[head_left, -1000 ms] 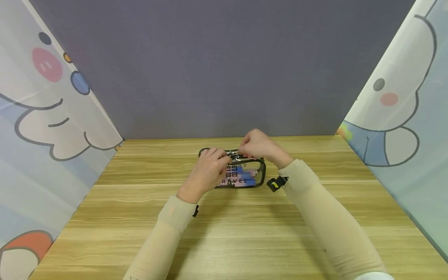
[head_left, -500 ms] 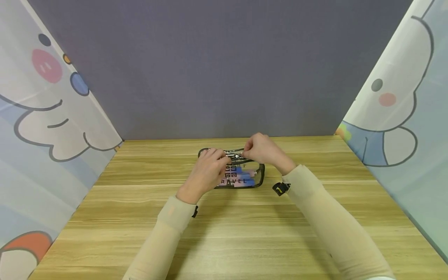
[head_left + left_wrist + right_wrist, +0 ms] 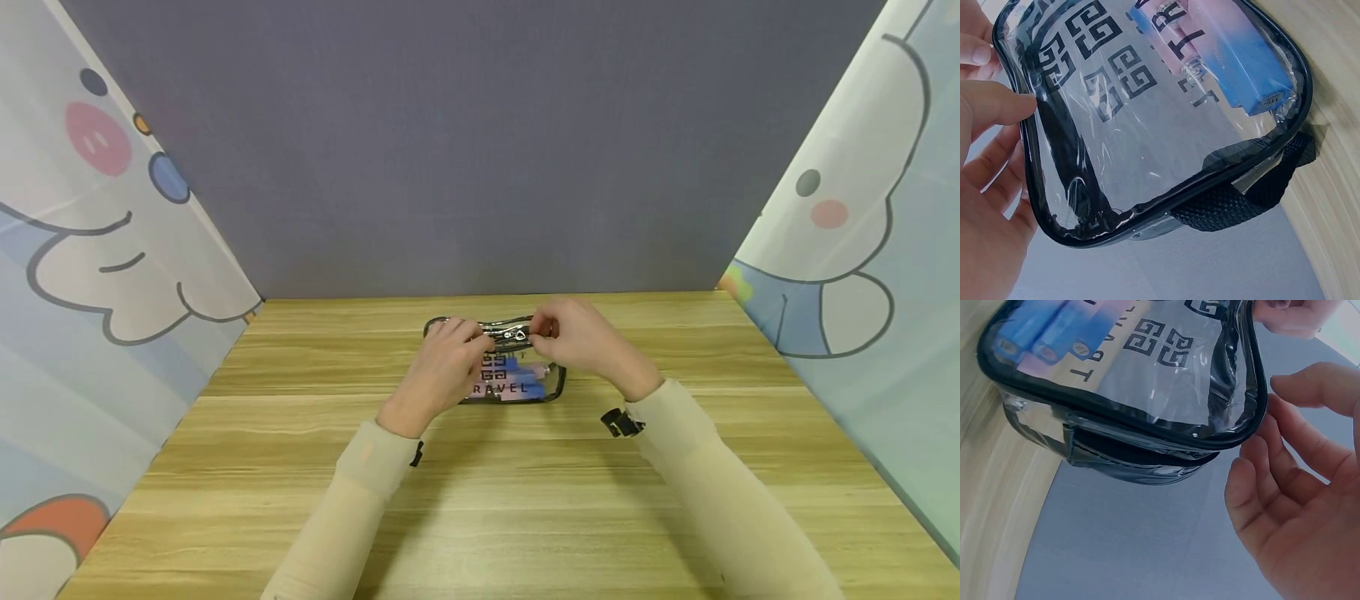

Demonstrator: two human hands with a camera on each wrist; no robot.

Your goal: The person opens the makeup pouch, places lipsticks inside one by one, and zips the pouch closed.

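The wooden table (image 3: 495,492) takes up most of the head view, with a grey-purple back wall (image 3: 480,150) behind it and cartoon-print curtains (image 3: 112,233) on both sides. The landmark here is the clear toiletry pouch (image 3: 517,375), the one with black trim and "TRAVEL" printed on it, sitting on the table toward the back wall, roughly centred between the curtains.

Both hands are at the pouch's top edge. The left hand (image 3: 438,375) covers the pouch's left half, fingers curled down over the trim, and in the left wrist view the fingers (image 3: 994,106) press right against the black piping, so it's gripping the pouch. The right hand (image 3: 581,337) sits over the pouch's upper right, fingertips pinched on the zipper pull (image 3: 519,335) at the top edge. Oddly, in the right wrist view the right hand (image 3: 1300,506) looks fairly loose, fingers just beside the trim, and the pinch itself is out of frame there.

Inside the pouch: blue and pink tubes (image 3: 1047,334) lying toward its bottom. A black webbing handle (image 3: 1254,194) hangs off one end.

Hard to see: the left hand hides the pouch's left side, the print is partly covered, and whether the zipper is done up can't be made out. A small black wrist strap (image 3: 618,422) shows just below the pouch's right end.
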